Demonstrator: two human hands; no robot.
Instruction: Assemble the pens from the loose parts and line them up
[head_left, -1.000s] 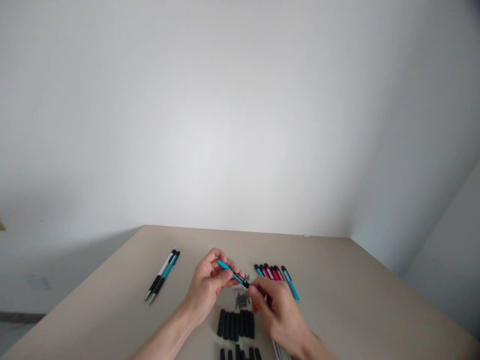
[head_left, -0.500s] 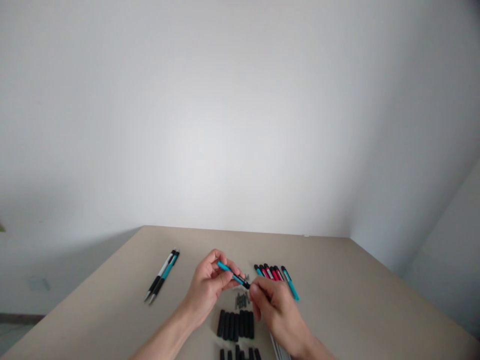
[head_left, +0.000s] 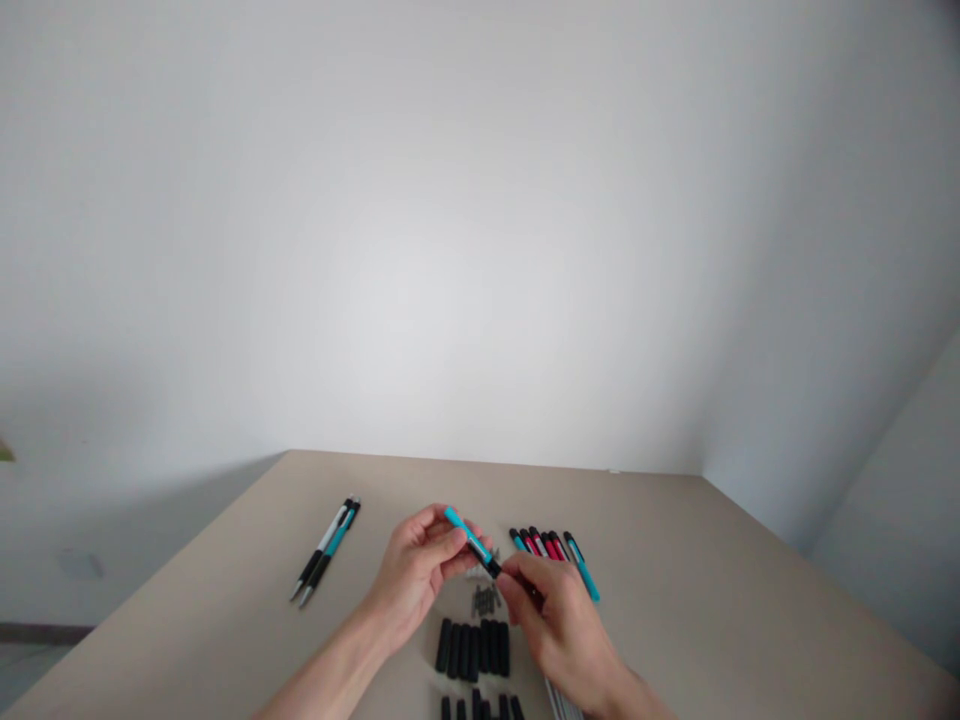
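Pale wall (head_left: 450, 250), beige table (head_left: 675, 580): teal barrel (head_left: 469, 537) tilts more steeply between two hands

Head view: above the table's middle, the left hand (head_left: 415, 562) pinches the barrel, thumb on the near side and fingers curled behind, closed to its thickness. Its teal end sticks out past those fingers, far and left; its black end points near and right, meeting the closed thumb and forefinger of the right hand (head_left: 555, 610). Whether these also grip a small part cannot be told.

Compared with half a second ago, the barrel stands steeper and shows more teal; this looks like a small regrip, with work at the black end seemingly unfinished.

Below lie small grey pieces (head_left: 486, 600) and, nearer, a row of black sleeves (head_left: 472, 650). Teal and red barrels (head_left: 582, 567) lie far right, two pens (head_left: 327, 550) well apart at left.
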